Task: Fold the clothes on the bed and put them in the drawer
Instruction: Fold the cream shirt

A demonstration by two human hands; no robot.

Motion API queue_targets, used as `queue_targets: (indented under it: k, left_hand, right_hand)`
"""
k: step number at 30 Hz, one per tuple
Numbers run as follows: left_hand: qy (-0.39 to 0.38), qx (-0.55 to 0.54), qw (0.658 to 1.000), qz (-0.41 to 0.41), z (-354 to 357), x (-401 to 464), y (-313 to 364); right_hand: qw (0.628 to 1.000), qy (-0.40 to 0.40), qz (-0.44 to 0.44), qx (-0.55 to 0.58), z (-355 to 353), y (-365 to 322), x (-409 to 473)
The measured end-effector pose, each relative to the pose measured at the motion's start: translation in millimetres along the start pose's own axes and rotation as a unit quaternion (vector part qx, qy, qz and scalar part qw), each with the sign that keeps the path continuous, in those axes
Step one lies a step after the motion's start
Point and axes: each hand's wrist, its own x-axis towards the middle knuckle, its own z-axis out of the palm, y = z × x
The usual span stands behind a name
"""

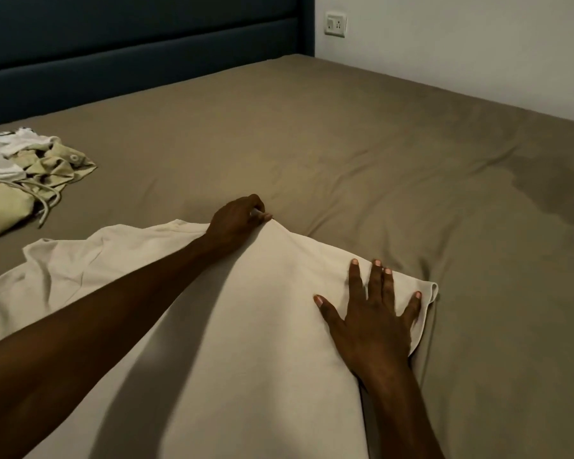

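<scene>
Taupe bedding covers the bed (362, 134), which fills most of the view and is backed by a dark blue headboard (130, 44) at the far left and a white wall (461, 44) with a socket (335, 24) at the far right. At the far edge of a cream garment (246, 326), fabric is pinched between the curled fingers (260, 216) and thumb of the left hand (236, 218), and the cloth is raised into a peak there. From that hand the forearm is stretched back across the garment to the near left corner. The fingers (376, 276) of the right hand (371, 313) are spread straight and laid flat on the garment's right part, just beside its folded right edge, with nothing gripped. The garment is spread over the near middle of the bed, its wrinkled left part lying looser. Well apart at the far left, a crumpled pile of clothes (24, 173) in white and pale green is seen, with a drawstring trailing from it.
</scene>
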Motion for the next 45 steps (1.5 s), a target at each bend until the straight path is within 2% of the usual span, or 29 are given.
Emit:
queue_targets:
  k: [10, 13, 15, 18, 22, 24, 29, 32, 34, 36, 39, 41, 45]
  left_hand:
    - [-0.065, 0.020, 0.997, 0.045, -0.7, 28.4, -7.9]
    - [-0.041, 0.098, 0.992, 0.071, -2.5, 26.8, -5.5]
    - [0.012, 0.163, 0.983, 0.081, -1.0, 17.4, 0.6]
    - [0.086, 0.176, 0.976, 0.093, -19.1, -15.1, -1.5]
    - [0.111, 0.212, 0.960, 0.146, -57.0, -88.0, -51.5]
    - [0.106, 0.250, 0.953, 0.136, -76.5, -133.8, -87.4]
    - [0.102, 0.248, 0.963, 0.025, -119.8, -225.2, -154.3]
    - [0.065, 0.245, 0.966, -0.040, -144.4, -255.3, -186.7]
    - [0.049, 0.199, 0.973, -0.110, -158.7, -268.8, -207.3]
    - [0.048, 0.108, 0.970, -0.211, -168.5, -275.0, -224.6]
    - [0.095, -0.027, 0.949, -0.300, -179.4, -272.9, -243.9]
    - [0.084, -0.072, 0.928, -0.355, -190.6, -266.9, -249.0]
    - [0.059, -0.237, 0.875, -0.417, -185.5, -253.2, -266.5]
  right_hand:
    - [1.000, 0.020, 0.018, 0.001, 3.5, 1.5, 1.0]
    - [0.998, 0.067, 0.019, -0.011, 13.3, -2.4, 5.3]
    - [0.996, 0.083, 0.026, -0.022, 20.1, -0.6, 5.9]
    - [0.995, 0.088, 0.030, -0.028, 20.5, 0.6, 6.8]
    - [0.995, 0.087, 0.032, -0.037, 25.5, 1.7, 8.6]
    - [0.995, 0.080, 0.036, -0.039, 26.6, 0.8, 9.5]
    - [0.996, 0.024, 0.057, -0.068, 14.6, -0.4, 3.3]
    - [0.993, -0.001, 0.076, -0.092, -1.7, -13.9, 4.4]
    - [0.992, 0.025, 0.065, -0.104, -4.0, -41.4, 1.5]
    - [0.993, 0.076, 0.001, -0.091, 5.0, -87.2, -0.1]
    - [0.989, 0.099, -0.090, 0.063, 29.1, -172.9, -1.3]
    - [0.977, 0.083, -0.137, 0.142, 42.0, -227.3, 4.8]
    - [0.965, 0.085, -0.211, 0.132, 67.3, -296.5, 44.7]
